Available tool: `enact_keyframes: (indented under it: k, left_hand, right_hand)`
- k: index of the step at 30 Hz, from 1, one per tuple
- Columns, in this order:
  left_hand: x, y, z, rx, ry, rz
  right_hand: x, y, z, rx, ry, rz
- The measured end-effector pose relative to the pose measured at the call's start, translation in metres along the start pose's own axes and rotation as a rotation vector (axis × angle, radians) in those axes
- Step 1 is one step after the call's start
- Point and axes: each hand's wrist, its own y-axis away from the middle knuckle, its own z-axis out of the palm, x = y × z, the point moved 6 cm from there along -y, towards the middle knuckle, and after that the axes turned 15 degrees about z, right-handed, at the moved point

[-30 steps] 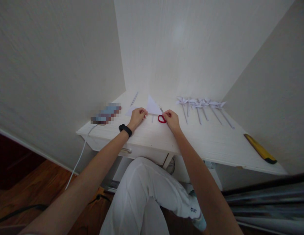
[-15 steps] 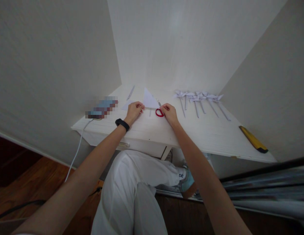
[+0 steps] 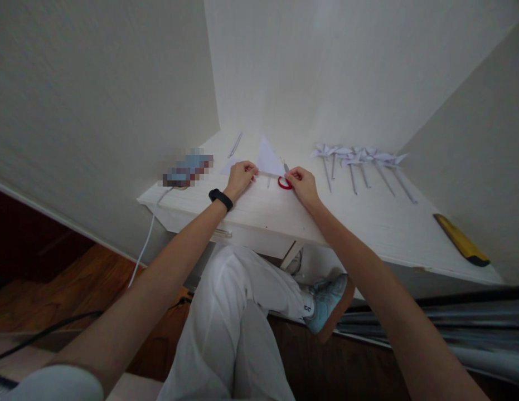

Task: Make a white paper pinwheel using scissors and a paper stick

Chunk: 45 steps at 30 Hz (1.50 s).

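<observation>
Fingertips of the left hand (image 3: 241,175) and the right hand (image 3: 301,182) pinch the two lower corners of a white paper triangle (image 3: 269,159), whose point tilts up toward the desk's back edge. Red-handled scissors (image 3: 285,181) lie just beside the right hand, touching the paper's near edge. For a clean crease, both pinches should probably stay level and firm. Finished paper pinwheels (image 3: 359,161) lie in a row toward the desk's (image 3: 368,223) right back corner.

Row of paper pinwheels (image 3: 359,159), yellow cutter (image 3: 462,247), white cable (image 3: 144,245), white desk (image 3: 368,223)
</observation>
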Motion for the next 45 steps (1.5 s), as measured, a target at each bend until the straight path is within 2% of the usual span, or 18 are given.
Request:
enact_keyframes:
  k: [14, 21, 25, 33, 38, 45]
  left_hand:
    - [-0.007, -0.004, 0.002, 0.012, -0.005, 0.027]
    - [-0.002, -0.003, 0.002, 0.005, -0.01, 0.033]
    - [0.002, -0.002, 0.004, -0.023, -0.01, 0.038]
    - [-0.008, -0.005, 0.009, 0.002, 0.075, 0.004]
    - [-0.011, -0.007, 0.012, -0.02, 0.077, 0.002]
    - [-0.011, -0.007, 0.012, -0.025, 0.067, 0.026]
  right_hand:
    - [-0.004, 0.003, -0.003, 0.041, -0.044, -0.018]
    - [-0.002, 0.0, 0.0, 0.012, 0.011, -0.043]
    - [0.0, -0.004, 0.001, 0.014, 0.011, -0.084]
    - [0.008, -0.012, 0.0, 0.018, -0.023, -0.197]
    - [0.006, -0.013, -0.002, 0.058, 0.064, -0.151]
    - [0.007, -0.015, 0.003, -0.027, 0.109, -0.193]
